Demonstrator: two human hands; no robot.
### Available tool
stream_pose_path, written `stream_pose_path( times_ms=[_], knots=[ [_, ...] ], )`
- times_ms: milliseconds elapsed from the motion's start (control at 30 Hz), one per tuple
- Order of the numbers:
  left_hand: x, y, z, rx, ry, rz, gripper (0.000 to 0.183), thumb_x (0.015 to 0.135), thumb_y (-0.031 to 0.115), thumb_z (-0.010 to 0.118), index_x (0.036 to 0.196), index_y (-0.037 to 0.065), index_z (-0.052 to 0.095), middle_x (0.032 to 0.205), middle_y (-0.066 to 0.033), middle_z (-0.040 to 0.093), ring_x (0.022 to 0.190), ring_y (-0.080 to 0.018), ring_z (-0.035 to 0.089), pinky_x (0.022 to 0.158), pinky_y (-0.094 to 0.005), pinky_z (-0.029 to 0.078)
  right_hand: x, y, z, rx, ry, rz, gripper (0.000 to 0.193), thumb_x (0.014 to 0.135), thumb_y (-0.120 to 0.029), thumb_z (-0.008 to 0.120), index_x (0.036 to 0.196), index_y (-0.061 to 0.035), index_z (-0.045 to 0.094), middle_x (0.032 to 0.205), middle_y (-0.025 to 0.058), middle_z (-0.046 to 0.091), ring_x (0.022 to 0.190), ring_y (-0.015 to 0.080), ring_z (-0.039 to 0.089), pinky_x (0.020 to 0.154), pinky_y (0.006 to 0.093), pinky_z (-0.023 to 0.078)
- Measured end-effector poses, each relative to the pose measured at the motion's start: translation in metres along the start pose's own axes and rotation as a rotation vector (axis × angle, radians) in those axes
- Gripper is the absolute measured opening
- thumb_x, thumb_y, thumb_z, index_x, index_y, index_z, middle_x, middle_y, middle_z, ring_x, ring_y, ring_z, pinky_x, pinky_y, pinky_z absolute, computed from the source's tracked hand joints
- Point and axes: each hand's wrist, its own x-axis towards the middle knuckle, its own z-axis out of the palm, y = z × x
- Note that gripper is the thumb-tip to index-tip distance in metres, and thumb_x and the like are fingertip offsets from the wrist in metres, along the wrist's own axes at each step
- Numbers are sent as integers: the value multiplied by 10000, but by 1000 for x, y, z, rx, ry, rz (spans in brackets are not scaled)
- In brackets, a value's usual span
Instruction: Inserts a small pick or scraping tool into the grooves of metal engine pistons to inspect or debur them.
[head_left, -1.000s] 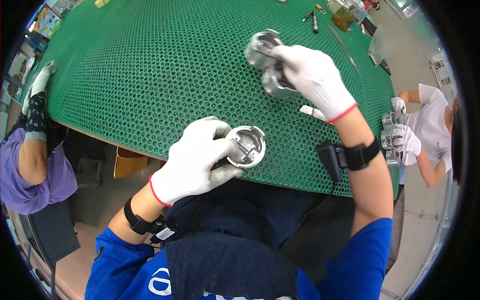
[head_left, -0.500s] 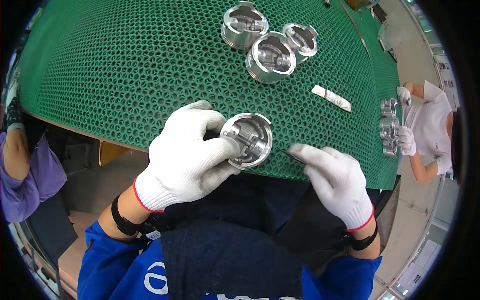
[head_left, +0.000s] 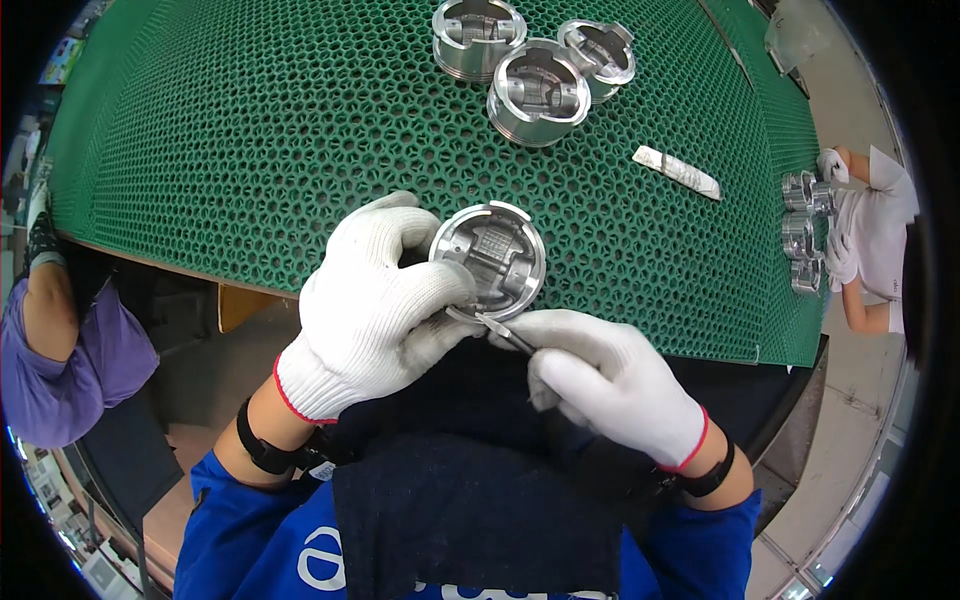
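Note:
At the near edge of the green mat, my gloved left hand [head_left: 370, 300] grips a silvery metal piston [head_left: 492, 255] by its left side. The piston's hollow end faces up, showing the bosses inside. Closed around a small, thin, blade-like tool [head_left: 507, 334] is my gloved right hand [head_left: 615, 375]. The tool's pale tip meets the piston's near rim; its dark rear part runs into my fingers, which hide the rest. Farther off stand three more pistons, hollow side up: a left one [head_left: 478, 45], a middle one [head_left: 540, 98] and a right one [head_left: 598, 55].
The green honeycomb mat [head_left: 300, 150] covers the table. A white, wrapped-looking strip [head_left: 677, 172] lies to the right. At the far right, a co-worker's gloved hand [head_left: 842, 257] is beside several pistons [head_left: 798, 236]. Another person in purple [head_left: 80, 360] is at the left.
My right hand has moved left, bringing the tool from beside the piston to its near rim. My left hand still holds the piston. The whole view has shifted slightly.

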Motion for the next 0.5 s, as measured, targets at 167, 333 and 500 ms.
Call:
stream_pose_path(
  times_ms=[167,333,500],
  knots=[
    [-3,6,-10,24,-90,12,370,711,316,831,995,110,713,979,-114,602,1009,-349,616,997,-493,484,-9,-20,-29,728,-69,377,397,997,-197,495,1332,0,579,829,77,659,489,56,480,427,203,388],
    [13,4,-13,294,104,141,543,765,517,779,1080,82,701,1179,-212,576,1178,-483,544,1049,-558,413,-36,2,-42,1363,457,137,396,990,-258,536,1232,55,556,646,106,569,362,85,384,321,243,329],
    [8,1,-4,-59,19,55,517,680,350,866,1096,99,690,1284,-243,550,1227,-443,527,1033,-516,437,-44,-11,-52,251,71,319,360,960,-175,619,1281,-13,602,815,105,674,518,129,558,452,284,444]
  ],
)
